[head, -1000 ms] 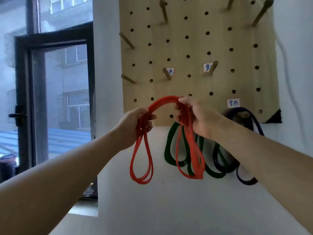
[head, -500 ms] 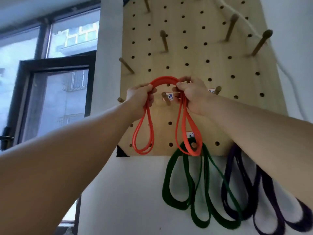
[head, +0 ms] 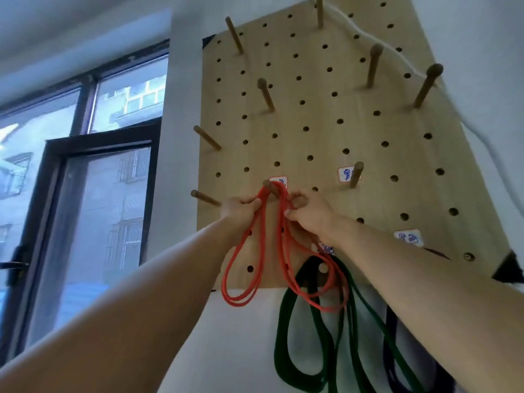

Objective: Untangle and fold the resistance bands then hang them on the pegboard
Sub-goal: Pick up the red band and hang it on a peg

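Beside the window (head: 99, 194), a wooden pegboard (head: 326, 131) hangs on the white wall (head: 184, 109). A thin red band (head: 243, 275), folded into long loops, drapes over a peg (head: 270, 188), the left hand (head: 241, 209) and right hand (head: 309, 214) each gripping its strands.

I've raised the red band (head: 282, 222) from the lower edge of the pegboard (head: 326, 137) to the labelled peg (head: 270, 188), and its top fold now hooks over it. My left grip (head: 241, 208) and right grip (head: 309, 214) have drawn closer together, pinching the strands just under that peg.
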Available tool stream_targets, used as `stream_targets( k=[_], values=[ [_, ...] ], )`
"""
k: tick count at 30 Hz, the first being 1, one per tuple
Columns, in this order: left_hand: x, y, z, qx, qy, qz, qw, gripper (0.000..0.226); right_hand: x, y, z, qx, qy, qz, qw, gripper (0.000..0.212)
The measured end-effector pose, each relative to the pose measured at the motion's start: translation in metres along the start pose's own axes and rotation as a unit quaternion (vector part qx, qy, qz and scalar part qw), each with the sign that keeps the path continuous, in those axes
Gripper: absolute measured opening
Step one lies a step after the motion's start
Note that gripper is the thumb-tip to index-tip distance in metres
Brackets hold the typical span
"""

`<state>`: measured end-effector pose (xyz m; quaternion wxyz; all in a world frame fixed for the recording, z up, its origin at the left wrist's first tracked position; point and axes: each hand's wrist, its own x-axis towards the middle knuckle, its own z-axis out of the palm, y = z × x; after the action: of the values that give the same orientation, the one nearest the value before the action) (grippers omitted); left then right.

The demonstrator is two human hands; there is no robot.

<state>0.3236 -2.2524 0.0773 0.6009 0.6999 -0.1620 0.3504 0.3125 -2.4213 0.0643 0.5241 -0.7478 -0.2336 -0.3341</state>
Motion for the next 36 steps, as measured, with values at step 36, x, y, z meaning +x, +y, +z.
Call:
stream_targets(
  k=[36],
  values=[
    [-0.143,-0.001,0.027,-0.125,-0.225,-0.108,0.960,0.038,-0.063,-0.034,-0.076,0.012,-0.242,0.102,0.965,0.019]
  ],
)
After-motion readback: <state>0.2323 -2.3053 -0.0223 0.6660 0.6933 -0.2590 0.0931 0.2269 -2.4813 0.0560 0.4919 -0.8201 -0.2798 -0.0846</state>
